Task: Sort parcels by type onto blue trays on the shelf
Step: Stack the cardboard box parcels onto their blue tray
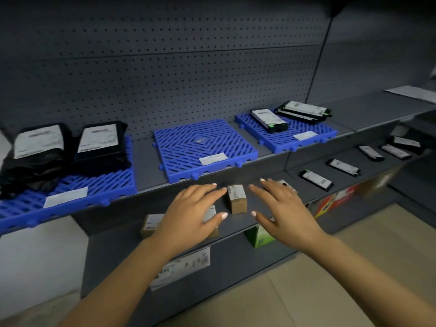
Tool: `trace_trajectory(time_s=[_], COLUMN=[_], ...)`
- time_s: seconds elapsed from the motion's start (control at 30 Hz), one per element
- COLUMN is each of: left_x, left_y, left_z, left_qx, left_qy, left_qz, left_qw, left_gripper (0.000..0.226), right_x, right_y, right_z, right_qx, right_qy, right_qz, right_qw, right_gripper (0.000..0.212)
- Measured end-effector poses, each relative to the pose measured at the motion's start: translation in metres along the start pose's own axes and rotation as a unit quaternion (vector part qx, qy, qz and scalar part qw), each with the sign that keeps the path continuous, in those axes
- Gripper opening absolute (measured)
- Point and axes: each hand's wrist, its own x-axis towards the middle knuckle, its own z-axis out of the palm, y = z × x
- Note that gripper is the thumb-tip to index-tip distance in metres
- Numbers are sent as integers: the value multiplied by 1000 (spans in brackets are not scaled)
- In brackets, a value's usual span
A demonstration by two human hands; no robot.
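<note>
Both hands are spread and hold nothing, the left hand (193,208) and right hand (280,206) flanking a small upright cardboard box (236,198) on the lower shelf. It looks tall and narrow, so a clumsy brush could tip it. Above the box sits the bare slotted plastic middle tray (203,147); left of that, crinkly black bags (61,152); right, slim rigid packs (292,114).

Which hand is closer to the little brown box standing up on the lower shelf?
Left. The left hand has a fingertip just about touching the box on its left side; the right hand hovers open a small gap to its right.
</note>
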Motion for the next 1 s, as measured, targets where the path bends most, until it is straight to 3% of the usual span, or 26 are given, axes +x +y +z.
trace_trajectory(time_s=[0.3, 0.47, 0.73, 1.0], left_x=[27, 27, 40, 85], left_y=[7, 16, 52, 122], left_z=[41, 76, 119, 167], left_qx=[-48, -54, -62, -60], left_qy=[-33, -128, -190, -190], left_qz=[91, 111, 87, 11], left_qw=[994, 984, 976, 980], left_gripper=[57, 69, 63, 72], right_x=[-46, -79, -112, -128], right_y=[28, 42, 84, 182], right_z=[12, 20, 25, 19], right_qx=[-17, -16, 8, 26], right_qy=[-11, -23, -51, -73], right_qz=[126, 178, 212, 182], right_qw=[992, 984, 976, 980], right_gripper=[60, 58, 58, 65])
